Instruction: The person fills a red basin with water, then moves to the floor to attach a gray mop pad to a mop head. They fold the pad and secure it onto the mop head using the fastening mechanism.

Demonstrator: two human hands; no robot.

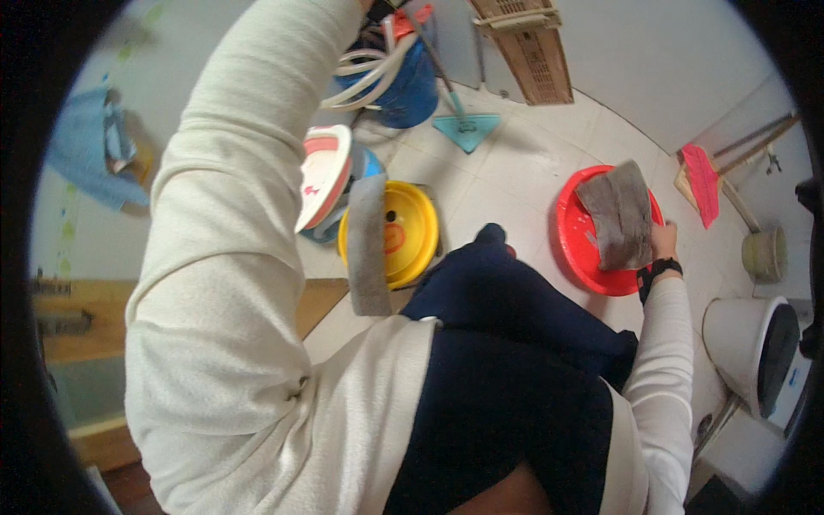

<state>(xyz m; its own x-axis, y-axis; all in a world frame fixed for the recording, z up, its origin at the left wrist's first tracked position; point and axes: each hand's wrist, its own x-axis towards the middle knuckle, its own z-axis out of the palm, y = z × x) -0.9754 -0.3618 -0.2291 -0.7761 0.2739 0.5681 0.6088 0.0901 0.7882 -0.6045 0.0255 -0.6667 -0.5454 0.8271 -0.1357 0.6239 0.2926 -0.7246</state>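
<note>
From my head view, the right grip (664,241) meets the grey cloth (625,215), just left of it, over the red basin (580,256); I can't tell which it's grasping. My left grip is out of sight.

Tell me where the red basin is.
In the head view, the red basin is right of centre, beyond the navy trousers, with a gray cloth overlapping it and the right hand at its right edge.
</note>
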